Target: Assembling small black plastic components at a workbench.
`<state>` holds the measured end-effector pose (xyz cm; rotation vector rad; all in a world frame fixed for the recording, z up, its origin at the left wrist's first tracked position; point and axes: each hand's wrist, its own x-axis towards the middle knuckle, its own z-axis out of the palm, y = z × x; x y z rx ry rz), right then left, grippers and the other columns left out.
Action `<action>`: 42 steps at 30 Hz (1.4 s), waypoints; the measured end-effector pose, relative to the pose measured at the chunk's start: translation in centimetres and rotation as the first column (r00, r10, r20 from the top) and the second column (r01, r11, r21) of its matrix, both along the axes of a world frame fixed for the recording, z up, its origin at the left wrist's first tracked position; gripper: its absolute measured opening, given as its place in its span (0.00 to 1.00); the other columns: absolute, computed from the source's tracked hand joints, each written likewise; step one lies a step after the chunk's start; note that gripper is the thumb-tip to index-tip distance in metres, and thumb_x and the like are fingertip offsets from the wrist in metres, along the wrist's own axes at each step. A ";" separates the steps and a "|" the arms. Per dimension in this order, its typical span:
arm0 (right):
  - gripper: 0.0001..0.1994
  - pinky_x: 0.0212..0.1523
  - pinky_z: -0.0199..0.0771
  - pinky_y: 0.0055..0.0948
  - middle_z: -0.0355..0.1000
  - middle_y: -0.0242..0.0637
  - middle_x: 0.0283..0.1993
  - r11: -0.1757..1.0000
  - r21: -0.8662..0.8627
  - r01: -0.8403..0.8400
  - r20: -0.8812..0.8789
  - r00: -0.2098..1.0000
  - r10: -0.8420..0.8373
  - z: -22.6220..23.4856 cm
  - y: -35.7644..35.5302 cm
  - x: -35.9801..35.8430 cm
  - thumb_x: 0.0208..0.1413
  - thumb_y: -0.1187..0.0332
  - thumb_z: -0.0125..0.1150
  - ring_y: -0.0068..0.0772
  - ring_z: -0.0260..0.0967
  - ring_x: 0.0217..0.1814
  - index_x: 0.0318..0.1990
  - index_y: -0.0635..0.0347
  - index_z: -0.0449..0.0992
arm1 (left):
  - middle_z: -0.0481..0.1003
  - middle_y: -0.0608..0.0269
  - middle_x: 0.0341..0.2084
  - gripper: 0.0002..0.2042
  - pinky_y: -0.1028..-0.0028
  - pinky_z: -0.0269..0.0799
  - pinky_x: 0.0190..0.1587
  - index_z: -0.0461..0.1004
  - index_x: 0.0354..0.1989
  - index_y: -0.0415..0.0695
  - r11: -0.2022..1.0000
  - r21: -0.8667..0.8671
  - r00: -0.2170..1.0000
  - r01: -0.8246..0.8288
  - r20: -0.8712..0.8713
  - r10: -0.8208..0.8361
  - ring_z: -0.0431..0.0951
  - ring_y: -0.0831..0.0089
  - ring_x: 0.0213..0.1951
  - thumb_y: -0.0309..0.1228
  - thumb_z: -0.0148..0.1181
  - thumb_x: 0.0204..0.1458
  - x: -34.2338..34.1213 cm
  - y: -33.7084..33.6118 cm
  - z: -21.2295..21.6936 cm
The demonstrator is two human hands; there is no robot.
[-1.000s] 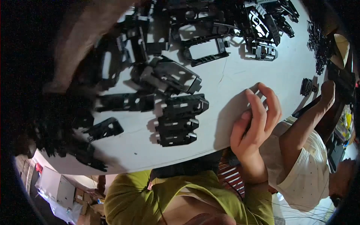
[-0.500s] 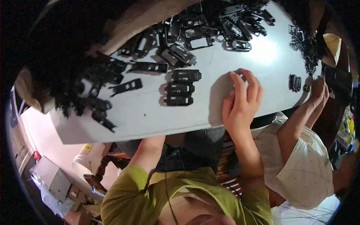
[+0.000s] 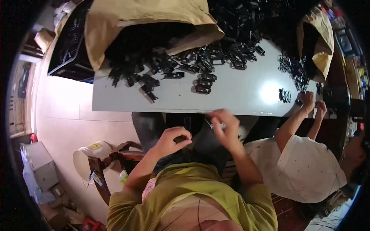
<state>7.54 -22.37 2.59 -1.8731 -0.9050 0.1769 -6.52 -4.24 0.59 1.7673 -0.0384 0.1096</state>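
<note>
My left hand (image 3: 174,141) is over my lap, just in front of the table edge. Its thumb and fingers pinch a slim black plastic part (image 3: 187,124) that stands up from the fingertips. To its right, my right hand (image 3: 226,129) is level with the table's front edge, fingers bent and thumb raised. Motion blurs it, and I cannot make out anything in its fingers. On the white table (image 3: 135,102), a short row of black plastic frames (image 3: 204,83) lies beyond my hands. Behind them spreads a large heap of similar black parts (image 3: 239,42).
A large brown paper bag (image 3: 154,13) gapes over the heap at the back left. On the right, a co-worker's hands (image 3: 308,102) handle small black parts near another paper bag (image 3: 323,42). A wooden chair (image 3: 98,175) and a white bucket (image 3: 83,161) stand at left.
My right hand has left the tabletop and drawn back toward me. My left hand, hidden under the table edge before, now shows with the black part. The view has shifted, showing more floor and bags.
</note>
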 end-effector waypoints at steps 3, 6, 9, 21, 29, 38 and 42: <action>0.15 0.33 0.67 0.22 0.70 0.38 0.41 0.975 0.163 -0.151 -0.476 0.854 0.212 0.6 0.7 -3.0 0.53 0.70 0.60 0.23 0.67 0.36 0.47 0.67 0.72 | 0.73 0.60 0.25 0.06 0.71 0.68 0.29 0.73 0.30 0.42 0.994 0.092 0.996 0.055 0.065 -0.061 0.73 0.68 0.28 0.25 0.65 0.46 0.2 -0.3 2.2; 0.12 0.33 0.67 0.21 0.70 0.37 0.39 0.933 0.360 -0.013 -0.545 0.808 0.222 -0.2 1.5 -4.9 0.54 0.72 0.59 0.21 0.66 0.36 0.45 0.68 0.72 | 0.74 0.60 0.27 0.08 0.68 0.68 0.31 0.74 0.31 0.42 0.982 0.155 0.992 0.108 0.045 -0.117 0.74 0.64 0.30 0.27 0.66 0.45 0.0 -0.5 3.6; 0.10 0.33 0.68 0.24 0.72 0.36 0.34 0.972 0.229 0.059 -0.684 0.720 0.117 0.7 1.6 -5.2 0.52 0.73 0.62 0.27 0.70 0.34 0.40 0.66 0.72 | 0.75 0.60 0.33 0.12 0.69 0.70 0.36 0.71 0.39 0.42 0.988 0.146 0.993 -0.053 0.117 0.036 0.75 0.70 0.35 0.30 0.64 0.48 -1.1 -0.1 4.1; 0.13 0.34 0.70 0.34 0.68 0.42 0.43 0.961 -0.203 0.187 0.466 0.882 -0.073 -0.7 4.4 2.3 0.48 0.72 0.60 0.41 0.67 0.34 0.44 0.62 0.75 | 0.75 0.63 0.28 0.06 0.77 0.72 0.28 0.74 0.38 0.36 0.876 -0.278 0.919 -0.395 -0.138 0.371 0.75 0.79 0.25 0.24 0.50 0.58 -1.1 1.0 1.5; 0.09 0.36 0.70 0.35 0.69 0.43 0.45 0.981 -0.132 0.141 0.624 0.781 -0.028 -2.8 5.0 2.7 0.47 0.77 0.60 0.42 0.68 0.37 0.38 0.64 0.75 | 0.75 0.63 0.30 0.07 0.78 0.70 0.34 0.74 0.36 0.37 0.873 -0.193 0.893 -0.448 -0.144 0.426 0.74 0.79 0.30 0.27 0.51 0.58 -0.4 3.5 -0.1; 0.07 0.35 0.71 0.37 0.67 0.43 0.39 0.986 -0.149 0.076 0.430 0.903 -0.005 -2.9 4.5 3.9 0.47 0.78 0.61 0.48 0.68 0.36 0.34 0.65 0.71 | 0.75 0.63 0.30 0.07 0.77 0.71 0.36 0.74 0.37 0.38 0.869 -0.127 0.847 -0.477 -0.331 0.416 0.74 0.78 0.31 0.28 0.52 0.57 -4.6 5.3 -3.4; 0.14 0.38 0.71 0.38 0.67 0.47 0.40 0.961 -0.248 0.122 0.318 0.947 -0.038 -2.0 3.8 4.0 0.45 0.76 0.61 0.52 0.67 0.40 0.42 0.63 0.69 | 0.75 0.65 0.29 0.07 0.77 0.71 0.36 0.74 0.38 0.38 0.886 -0.147 0.847 -0.439 -0.398 0.354 0.74 0.79 0.31 0.28 0.52 0.57 -3.7 4.0 -4.9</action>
